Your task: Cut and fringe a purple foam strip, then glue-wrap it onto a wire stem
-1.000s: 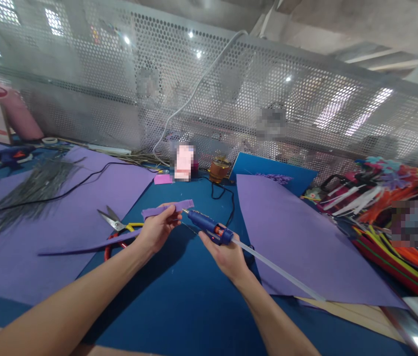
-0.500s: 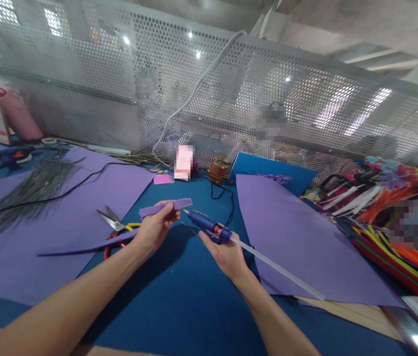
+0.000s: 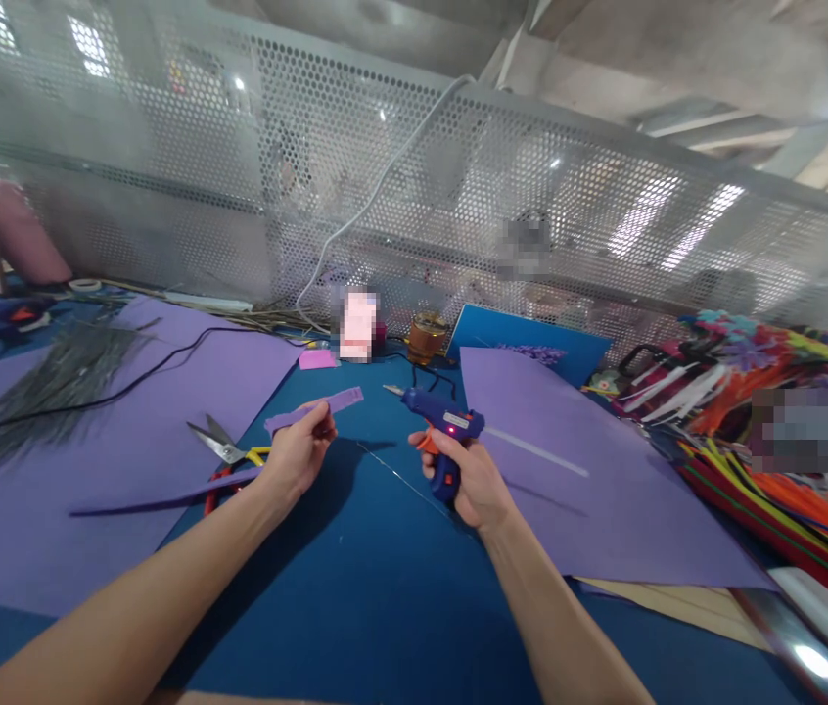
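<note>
My left hand (image 3: 299, 452) pinches a purple paper strip (image 3: 345, 399), whose free end points right and whose long tail (image 3: 142, 506) trails out to the left over the scissors. My right hand (image 3: 474, 477) is wrapped round the handle of a blue glue gun (image 3: 447, 421) with an orange trigger and a small lit red light. The gun's nozzle points left, a short way from the strip's end and not touching it. A clear glue stick (image 3: 538, 450) sticks out of the gun's back. A thin thread-like line lies on the blue table (image 3: 355, 587) between the hands.
Scissors (image 3: 223, 446) lie left of my left hand on purple sheets (image 3: 24, 529). Grey-green stems (image 3: 54, 392) rest there too. Another purple sheet (image 3: 605, 490) is at right, beside colourful pipe cleaners (image 3: 788, 490). A brown jar (image 3: 427, 338) and perforated screen (image 3: 385, 176) stand behind.
My right hand has turned the glue gun upright, with its handle down, and moved it slightly right, away from the strip. My left hand and the strip have shifted slightly left in view.
</note>
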